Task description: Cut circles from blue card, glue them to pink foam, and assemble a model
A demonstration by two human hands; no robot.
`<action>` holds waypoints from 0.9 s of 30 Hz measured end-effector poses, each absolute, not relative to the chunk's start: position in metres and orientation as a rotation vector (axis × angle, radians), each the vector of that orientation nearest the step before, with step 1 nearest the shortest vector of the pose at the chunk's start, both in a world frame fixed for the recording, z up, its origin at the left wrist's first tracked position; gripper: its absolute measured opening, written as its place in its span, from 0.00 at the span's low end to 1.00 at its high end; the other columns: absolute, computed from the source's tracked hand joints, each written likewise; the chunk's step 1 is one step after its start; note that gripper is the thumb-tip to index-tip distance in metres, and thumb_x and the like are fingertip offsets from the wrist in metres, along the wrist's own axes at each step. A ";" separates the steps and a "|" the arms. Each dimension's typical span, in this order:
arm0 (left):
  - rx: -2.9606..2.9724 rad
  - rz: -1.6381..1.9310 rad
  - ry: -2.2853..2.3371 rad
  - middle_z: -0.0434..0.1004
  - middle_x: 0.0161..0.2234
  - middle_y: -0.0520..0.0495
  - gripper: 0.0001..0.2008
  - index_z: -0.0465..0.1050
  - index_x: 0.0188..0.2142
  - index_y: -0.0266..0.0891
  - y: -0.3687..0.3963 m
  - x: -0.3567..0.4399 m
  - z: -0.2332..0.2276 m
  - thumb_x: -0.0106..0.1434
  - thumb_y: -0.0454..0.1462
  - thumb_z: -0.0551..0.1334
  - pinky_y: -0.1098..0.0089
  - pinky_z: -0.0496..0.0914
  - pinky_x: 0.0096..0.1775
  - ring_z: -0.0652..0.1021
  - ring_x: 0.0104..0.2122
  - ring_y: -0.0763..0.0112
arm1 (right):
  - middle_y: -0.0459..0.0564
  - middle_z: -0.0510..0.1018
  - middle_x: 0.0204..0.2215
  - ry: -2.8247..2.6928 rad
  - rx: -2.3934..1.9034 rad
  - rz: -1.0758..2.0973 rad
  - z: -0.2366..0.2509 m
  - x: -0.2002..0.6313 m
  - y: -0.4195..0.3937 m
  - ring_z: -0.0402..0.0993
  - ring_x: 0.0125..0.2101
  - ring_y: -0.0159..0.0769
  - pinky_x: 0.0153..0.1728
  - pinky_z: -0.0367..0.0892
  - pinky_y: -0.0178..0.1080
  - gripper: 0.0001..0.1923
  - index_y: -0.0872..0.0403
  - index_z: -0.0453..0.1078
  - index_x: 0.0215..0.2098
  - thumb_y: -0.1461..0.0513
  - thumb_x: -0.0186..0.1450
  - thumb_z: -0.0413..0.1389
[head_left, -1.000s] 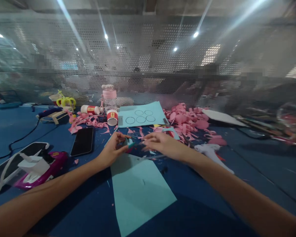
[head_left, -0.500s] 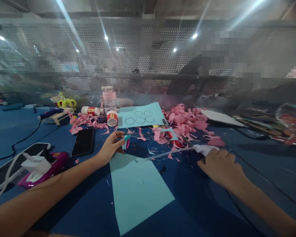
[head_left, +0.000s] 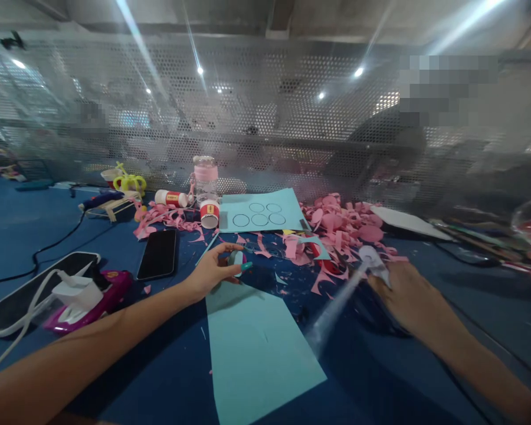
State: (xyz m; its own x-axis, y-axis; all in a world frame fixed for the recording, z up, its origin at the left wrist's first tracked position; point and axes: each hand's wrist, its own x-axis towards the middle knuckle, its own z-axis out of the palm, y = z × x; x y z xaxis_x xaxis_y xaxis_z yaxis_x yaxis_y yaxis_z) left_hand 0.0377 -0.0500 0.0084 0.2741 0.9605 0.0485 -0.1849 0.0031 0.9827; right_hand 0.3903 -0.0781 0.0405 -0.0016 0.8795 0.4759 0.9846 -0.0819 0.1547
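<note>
Our left hand (head_left: 212, 273) pinches a small teal piece (head_left: 238, 260); our right hand (head_left: 402, 295) grips what seems a glue gun (head_left: 371, 260), blurred.

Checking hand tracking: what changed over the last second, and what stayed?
The right hand left the spot beside the left hand, swung right and took hold of the white glue gun, now lifted with its stick blurred in motion. The left hand kept its grip on the small teal piece. Teal sheet, phone and pink scraps unchanged.
</note>
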 end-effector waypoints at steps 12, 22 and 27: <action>1.188 1.171 0.800 0.67 0.37 0.49 0.22 0.63 0.37 0.39 -0.057 0.039 0.015 0.44 0.38 0.70 0.74 0.73 0.24 0.74 0.30 0.73 | 0.45 0.66 0.11 -1.815 -1.353 0.726 0.074 0.281 -0.076 0.64 0.13 0.31 0.19 0.62 0.35 0.20 0.53 0.59 0.16 0.51 0.60 0.47; 1.147 1.089 0.821 0.71 0.32 0.52 0.24 0.66 0.38 0.37 -0.057 0.039 0.013 0.41 0.34 0.71 0.71 0.74 0.25 0.75 0.27 0.73 | 0.46 0.68 0.11 -1.813 -1.127 1.134 0.038 0.285 -0.082 0.61 0.12 0.29 0.14 0.58 0.33 0.22 0.56 0.66 0.21 0.46 0.57 0.50; 1.169 1.072 0.871 0.74 0.26 0.52 0.24 0.67 0.39 0.36 -0.056 0.037 0.013 0.41 0.33 0.71 0.73 0.74 0.23 0.76 0.23 0.73 | 0.44 0.65 0.09 -1.837 -1.153 1.182 0.042 0.283 -0.085 0.58 0.12 0.28 0.13 0.55 0.32 0.23 0.56 0.66 0.20 0.45 0.53 0.53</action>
